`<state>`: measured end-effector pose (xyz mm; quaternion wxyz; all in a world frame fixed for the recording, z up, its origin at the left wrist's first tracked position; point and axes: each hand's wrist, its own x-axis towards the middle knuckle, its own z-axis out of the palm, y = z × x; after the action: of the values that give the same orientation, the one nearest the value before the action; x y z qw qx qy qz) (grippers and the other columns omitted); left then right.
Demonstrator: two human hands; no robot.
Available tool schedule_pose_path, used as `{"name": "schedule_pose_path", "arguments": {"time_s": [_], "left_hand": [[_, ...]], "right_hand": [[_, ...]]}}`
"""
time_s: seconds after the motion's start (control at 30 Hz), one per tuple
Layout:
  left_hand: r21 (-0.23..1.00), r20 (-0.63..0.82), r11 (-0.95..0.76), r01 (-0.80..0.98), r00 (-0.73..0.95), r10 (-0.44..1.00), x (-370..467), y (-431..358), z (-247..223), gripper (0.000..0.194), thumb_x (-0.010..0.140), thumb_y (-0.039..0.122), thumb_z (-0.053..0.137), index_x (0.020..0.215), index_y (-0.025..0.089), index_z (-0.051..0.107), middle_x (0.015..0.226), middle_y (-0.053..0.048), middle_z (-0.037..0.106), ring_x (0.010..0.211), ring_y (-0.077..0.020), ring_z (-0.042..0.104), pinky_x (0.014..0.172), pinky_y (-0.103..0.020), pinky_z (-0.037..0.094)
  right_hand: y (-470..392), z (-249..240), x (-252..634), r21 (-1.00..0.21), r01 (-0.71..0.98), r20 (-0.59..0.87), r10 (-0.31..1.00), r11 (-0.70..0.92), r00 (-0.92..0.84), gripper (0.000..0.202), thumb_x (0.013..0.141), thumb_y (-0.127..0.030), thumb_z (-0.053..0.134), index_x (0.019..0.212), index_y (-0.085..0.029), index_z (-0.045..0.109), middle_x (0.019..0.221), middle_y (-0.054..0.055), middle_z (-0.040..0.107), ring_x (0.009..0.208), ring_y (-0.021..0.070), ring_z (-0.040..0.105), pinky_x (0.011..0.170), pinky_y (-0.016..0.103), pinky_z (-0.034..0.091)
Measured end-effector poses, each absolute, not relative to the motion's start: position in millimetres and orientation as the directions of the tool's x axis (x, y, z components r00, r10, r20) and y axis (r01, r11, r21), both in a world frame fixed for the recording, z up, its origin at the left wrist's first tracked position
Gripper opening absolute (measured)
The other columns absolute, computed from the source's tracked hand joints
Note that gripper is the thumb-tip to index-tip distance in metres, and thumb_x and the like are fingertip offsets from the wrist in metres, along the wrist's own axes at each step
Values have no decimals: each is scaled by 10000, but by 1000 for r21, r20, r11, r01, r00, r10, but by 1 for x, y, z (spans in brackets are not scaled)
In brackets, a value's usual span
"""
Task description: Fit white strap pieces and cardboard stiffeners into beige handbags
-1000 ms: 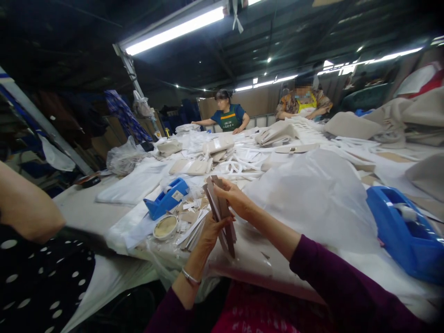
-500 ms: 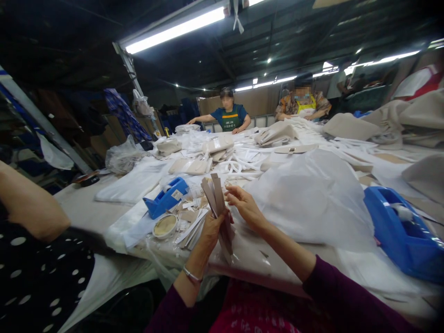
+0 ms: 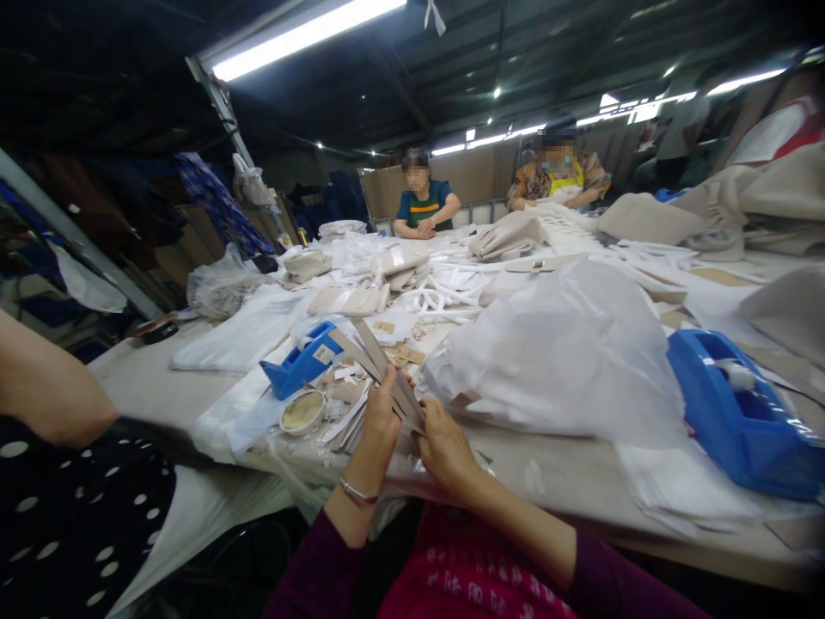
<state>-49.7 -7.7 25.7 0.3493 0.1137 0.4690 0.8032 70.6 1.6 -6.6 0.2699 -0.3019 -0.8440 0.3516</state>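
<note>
Several long beige-grey strips (image 3: 372, 351) are fanned out between my hands above the table's front edge. My left hand (image 3: 382, 413) is closed round the middle of the bunch, with a bracelet on that wrist. At the lower right end of the strips, my right hand (image 3: 444, 443) pinches them with its fingers curled in. More flat strips (image 3: 351, 427) lie on the table just left of my left hand. Beside them stands a small round tub (image 3: 302, 413) with yellowish contents. A large translucent white plastic sheet (image 3: 560, 361) lies right of my hands.
A blue tape dispenser (image 3: 300, 361) stands behind the tub, and a bigger blue dispenser (image 3: 741, 413) at the right. Beige bags (image 3: 348, 299) and white straps cover the table's middle. Two people sit across; an arm and a polka-dot garment (image 3: 77, 516) are close at left.
My right hand has come down from beside the top of the strips to grip their lower end. The bunch now tilts further left. Across the table, one person has drawn both hands together.
</note>
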Motion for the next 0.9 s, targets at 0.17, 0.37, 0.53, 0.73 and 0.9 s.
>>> {"name": "schedule_pose_path", "arguments": {"time_s": [0.17,0.37,0.53,0.73,0.9], "left_hand": [[745,-194,-280,-605,-599,777,-62,-8,36,290,750,463,635,783,184,563,657,-1,636,623,-156,626,604,-286,517],[685,-176,-329,-650,-586,791,-83,-5,44,124,778,286,602,746,172,568,739,-33,678,740,-191,659,714,-344,529],[682,-139,-393,-617,-637,758,-97,-5,49,171,808,282,582,699,160,532,716,-48,675,728,-188,661,742,-339,526],[713,-65,-454,-534,-696,715,-106,-7,51,201,824,343,582,779,155,526,708,-56,663,688,-188,654,677,-335,527],[705,128,-605,-369,-773,621,-128,-21,69,232,801,356,618,736,169,498,576,29,544,566,-125,574,649,-301,508]], "right_hand": [[18,-7,65,-830,223,237,686,511,-688,258,754,-100,395,956,-228,492,920,51,598,823,213,581,738,307,426],[27,-8,61,-874,155,217,654,461,-724,137,793,-147,408,878,-227,480,734,11,599,712,195,564,634,262,394],[31,-11,55,-880,192,154,646,433,-748,120,785,-114,380,820,-216,433,664,-10,597,581,140,538,553,220,341],[30,3,46,-855,233,129,625,463,-770,167,772,-76,366,838,-202,451,598,-27,568,548,115,515,546,202,325],[32,11,49,-843,290,67,623,453,-779,122,775,-96,403,759,-199,466,586,-4,566,590,129,538,598,224,375]]}}
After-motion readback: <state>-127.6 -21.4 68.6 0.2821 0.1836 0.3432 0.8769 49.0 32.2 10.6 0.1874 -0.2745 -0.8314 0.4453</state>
